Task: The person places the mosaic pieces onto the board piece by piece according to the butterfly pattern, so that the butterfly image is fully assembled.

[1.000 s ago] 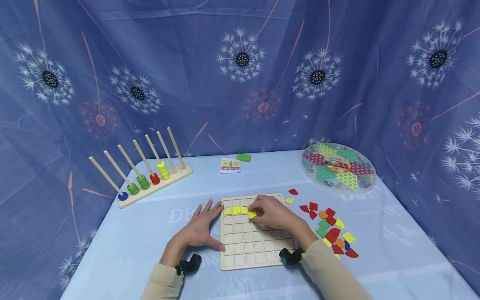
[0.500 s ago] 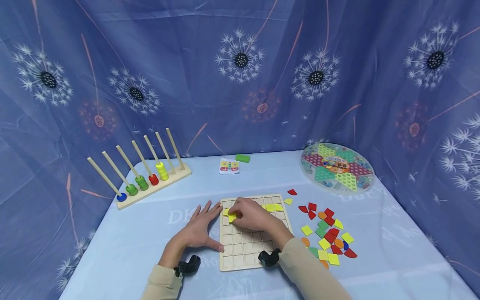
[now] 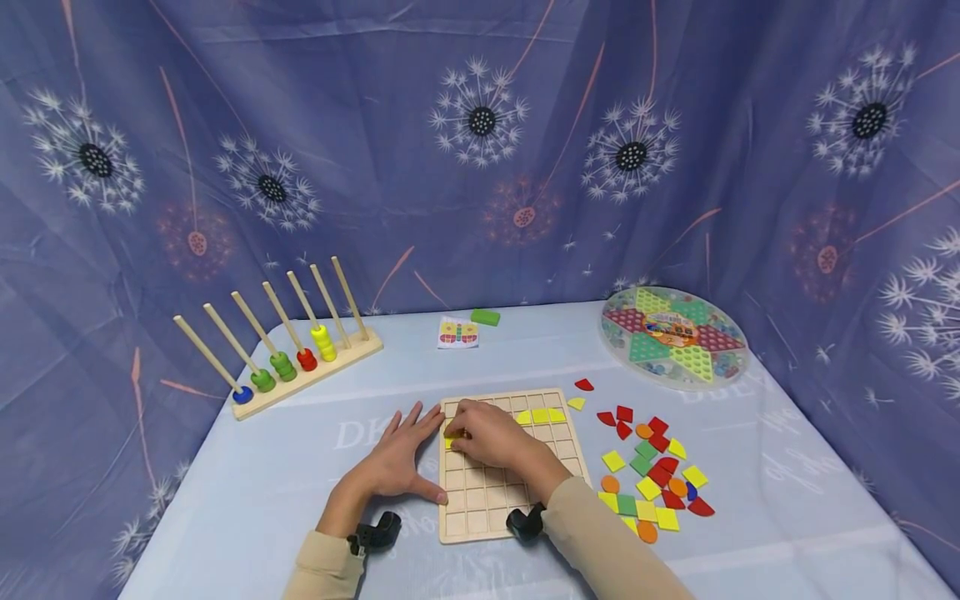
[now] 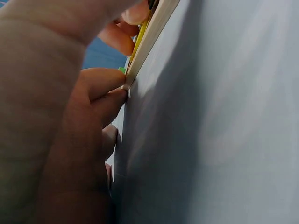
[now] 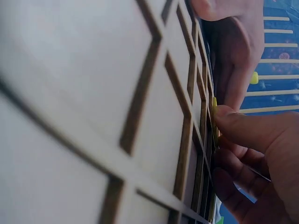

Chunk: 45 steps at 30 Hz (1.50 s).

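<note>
A wooden grid board (image 3: 477, 500) lies on the table. My left hand (image 3: 399, 458) is spread flat at its left edge, fingertips and thumb touching the rim. Over the board's upper left part, my right hand (image 3: 487, 432) pinches a yellow piece (image 3: 449, 443) near the left column. In the right wrist view the thumb and fingers hold that yellow piece (image 5: 215, 119) at the board's surface. Several yellow pieces (image 3: 541, 416) lie in a row in the upper right cells. The cells beneath my right hand are hidden.
Right of the board lie loose red, yellow, green, orange and blue pieces (image 3: 647, 510). A bead rack (image 3: 315, 371) stands at the left, a round star board (image 3: 675, 337) at the back right. Behind the grid lie a picture card (image 3: 458, 332) and a green block (image 3: 485, 317).
My right hand has moved left across the board to the left column with a yellow piece, uncovering yellow pieces in the upper right cells. My left hand has stayed at the rim.
</note>
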Each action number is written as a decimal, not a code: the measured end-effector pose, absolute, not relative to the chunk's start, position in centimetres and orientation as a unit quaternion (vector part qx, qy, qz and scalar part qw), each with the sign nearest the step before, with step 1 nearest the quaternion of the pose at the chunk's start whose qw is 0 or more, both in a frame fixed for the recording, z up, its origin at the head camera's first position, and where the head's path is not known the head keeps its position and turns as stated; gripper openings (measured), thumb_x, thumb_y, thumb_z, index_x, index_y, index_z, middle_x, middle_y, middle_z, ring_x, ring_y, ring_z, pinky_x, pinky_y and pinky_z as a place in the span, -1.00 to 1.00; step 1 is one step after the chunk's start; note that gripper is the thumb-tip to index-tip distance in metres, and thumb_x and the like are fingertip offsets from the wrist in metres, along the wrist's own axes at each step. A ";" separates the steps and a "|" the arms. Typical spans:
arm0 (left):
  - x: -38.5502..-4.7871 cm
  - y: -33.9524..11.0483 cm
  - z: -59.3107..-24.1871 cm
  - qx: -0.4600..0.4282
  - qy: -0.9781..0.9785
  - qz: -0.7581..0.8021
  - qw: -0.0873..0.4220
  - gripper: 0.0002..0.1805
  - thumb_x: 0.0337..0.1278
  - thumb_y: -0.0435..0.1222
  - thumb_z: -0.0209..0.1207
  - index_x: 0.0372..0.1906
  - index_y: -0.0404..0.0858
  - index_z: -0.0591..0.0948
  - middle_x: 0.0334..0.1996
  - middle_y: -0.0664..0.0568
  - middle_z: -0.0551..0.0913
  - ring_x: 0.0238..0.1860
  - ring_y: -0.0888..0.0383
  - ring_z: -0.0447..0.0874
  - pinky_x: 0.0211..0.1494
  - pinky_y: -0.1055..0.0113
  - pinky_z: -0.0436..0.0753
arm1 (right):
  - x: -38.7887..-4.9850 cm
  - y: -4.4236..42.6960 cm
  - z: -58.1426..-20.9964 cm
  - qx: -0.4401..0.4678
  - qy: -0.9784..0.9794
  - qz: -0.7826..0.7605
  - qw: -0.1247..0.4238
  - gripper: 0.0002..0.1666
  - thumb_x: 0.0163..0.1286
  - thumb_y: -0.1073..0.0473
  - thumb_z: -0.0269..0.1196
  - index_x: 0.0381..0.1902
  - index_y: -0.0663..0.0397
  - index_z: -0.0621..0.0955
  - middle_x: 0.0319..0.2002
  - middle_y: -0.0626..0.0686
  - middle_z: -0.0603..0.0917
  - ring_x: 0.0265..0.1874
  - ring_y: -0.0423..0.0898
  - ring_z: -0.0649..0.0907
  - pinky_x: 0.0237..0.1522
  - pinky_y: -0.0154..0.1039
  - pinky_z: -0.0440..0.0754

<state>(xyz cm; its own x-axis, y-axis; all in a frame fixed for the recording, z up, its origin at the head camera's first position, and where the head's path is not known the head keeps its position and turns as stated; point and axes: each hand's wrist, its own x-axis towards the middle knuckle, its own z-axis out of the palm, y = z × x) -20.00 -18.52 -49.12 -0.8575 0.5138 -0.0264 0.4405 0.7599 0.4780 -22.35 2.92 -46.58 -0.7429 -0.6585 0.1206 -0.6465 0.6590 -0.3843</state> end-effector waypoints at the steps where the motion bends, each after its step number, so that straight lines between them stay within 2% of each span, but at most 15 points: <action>1: -20.0 -18.5 -49.1 0.256 0.934 0.236 0.076 0.44 -0.67 0.46 0.36 0.52 -0.10 0.12 0.51 0.14 -0.01 0.50 -0.02 -0.27 0.46 -0.06 -0.27 | -22.3 2.9 -46.6 -0.358 0.911 -0.205 0.014 -0.78 0.28 0.07 0.34 -0.11 -0.15 0.76 -0.26 -0.22 0.55 -0.33 -0.31 0.50 -0.25 -0.37 0.51; 11: -20.2 -18.4 -49.0 0.253 0.937 0.229 0.074 0.46 -0.70 0.48 0.35 0.51 -0.11 0.13 0.51 0.14 0.00 0.50 0.01 -0.27 0.47 -0.02 -0.27 | -21.9 5.2 -46.1 -0.344 0.911 -0.228 0.019 -0.75 0.31 0.09 0.29 -0.06 -0.14 0.73 -0.28 -0.24 0.55 -0.38 -0.30 0.49 -0.26 -0.34 0.51; 15: -20.1 -18.4 -49.0 0.256 0.935 0.234 0.068 0.46 -0.72 0.47 0.37 0.50 -0.14 0.15 0.50 0.11 0.02 0.50 -0.02 -0.25 0.46 -0.04 -0.25 | -21.2 7.5 -45.3 -0.343 0.905 -0.250 0.023 -0.79 0.30 0.13 0.27 -0.12 -0.13 0.74 -0.28 -0.28 0.57 -0.38 -0.30 0.52 -0.25 -0.33 0.52; 20: -20.1 -18.4 -49.2 0.261 0.935 0.235 0.058 0.47 -0.73 0.46 0.38 0.50 -0.15 0.16 0.50 0.10 0.03 0.50 -0.02 -0.23 0.46 -0.03 -0.24 | -20.5 11.2 -44.9 -0.336 0.897 -0.287 0.028 -0.83 0.29 0.17 0.30 -0.18 -0.12 0.75 -0.34 -0.30 0.57 -0.42 -0.26 0.52 -0.32 -0.32 0.52; 27: -20.1 -18.4 -49.2 0.264 0.932 0.241 0.061 0.46 -0.71 0.44 0.40 0.50 -0.15 0.15 0.50 0.09 0.03 0.50 -0.03 -0.24 0.46 -0.03 -0.25 | -19.5 17.1 -45.6 -0.287 0.904 -0.309 0.071 -0.84 0.26 0.11 0.36 -0.18 -0.19 0.73 -0.32 -0.33 0.59 -0.34 -0.26 0.52 -0.28 -0.32 0.56; 31: -20.0 -18.4 -49.3 0.263 0.932 0.240 0.063 0.46 -0.71 0.44 0.40 0.50 -0.15 0.14 0.50 0.10 0.02 0.50 -0.03 -0.25 0.46 -0.03 -0.25 | -18.9 20.1 -46.0 -0.263 0.900 -0.330 0.112 -0.81 0.22 0.07 0.39 -0.18 -0.21 0.71 -0.31 -0.25 0.60 -0.35 -0.20 0.53 -0.29 -0.31 0.58; 35: -20.0 -18.6 -49.5 0.255 0.936 0.235 0.064 0.47 -0.73 0.47 0.37 0.51 -0.13 0.14 0.50 0.14 0.01 0.50 0.01 -0.26 0.47 -0.02 -0.25 | -18.3 22.3 -46.3 -0.252 0.901 -0.326 0.137 -0.71 0.15 0.01 0.44 -0.14 -0.28 0.68 -0.19 -0.19 0.55 -0.25 -0.14 0.52 -0.18 -0.24 0.57; 39: -20.0 -18.6 -49.6 0.256 0.936 0.236 0.061 0.48 -0.74 0.48 0.37 0.51 -0.13 0.14 0.50 0.14 0.02 0.50 0.01 -0.26 0.47 -0.02 -0.25 | -17.8 23.7 -46.7 -0.245 0.909 -0.308 0.134 -0.65 0.08 -0.02 0.48 -0.15 -0.35 0.66 -0.11 -0.20 0.49 -0.15 -0.13 0.47 -0.08 -0.14 0.52; 45: -20.0 -18.5 -49.6 0.257 0.936 0.235 0.059 0.47 -0.74 0.48 0.36 0.50 -0.12 0.15 0.50 0.14 0.02 0.50 0.01 -0.26 0.47 0.00 -0.25 | -17.9 24.0 -46.9 -0.231 0.920 -0.296 0.110 -0.72 0.10 -0.01 0.46 -0.21 -0.31 0.64 -0.19 -0.19 0.51 -0.22 -0.13 0.48 -0.14 -0.17 0.53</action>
<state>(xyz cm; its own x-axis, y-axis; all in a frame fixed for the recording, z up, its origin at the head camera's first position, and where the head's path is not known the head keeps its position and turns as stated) -20.01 -18.53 -49.62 -0.8606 0.5091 0.0097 0.4534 0.7574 0.4699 -17.86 24.04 -46.88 -0.8686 -0.4911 -0.0664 -0.3605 0.7180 -0.5954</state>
